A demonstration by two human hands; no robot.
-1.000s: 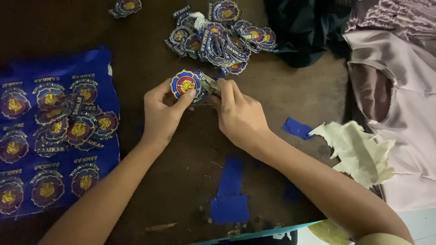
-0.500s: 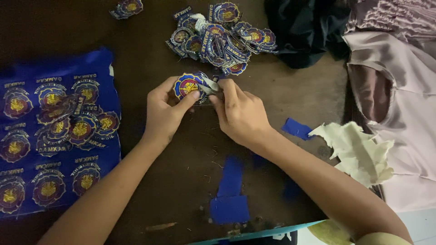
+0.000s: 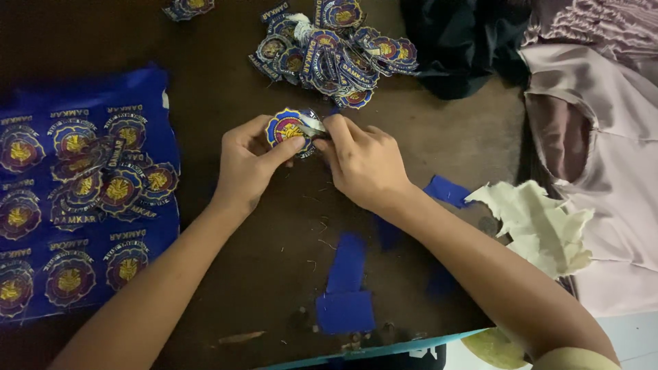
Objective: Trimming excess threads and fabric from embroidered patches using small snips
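Closest to me, along the near edge of the dark brown table, lie a few blue fabric offcuts, and off to my right a crumpled heap of pale backing paper that looks already peeled away. Between those, my two forearms meet over the middle of the table. My left hand pinches a round embroidered patch, blue-rimmed with a red and gold centre, thumb on its face and fingers curled behind, holding it just above the tabletop. My right hand has its fingertips closed narrowly on a whitish strip at the patch's right edge; I judge that I am pulling backing or trimmings off it, though the exact grip is hidden by my knuckles. Further left, a blue cloth sheet carries rows of uncut patches with some loose ones heaped on top. Beyond my hands sits a pile of loose patches, cut out already, so a good share seems done, with the sheet's rows left. Farthest right, dark cloth and pink fabric.
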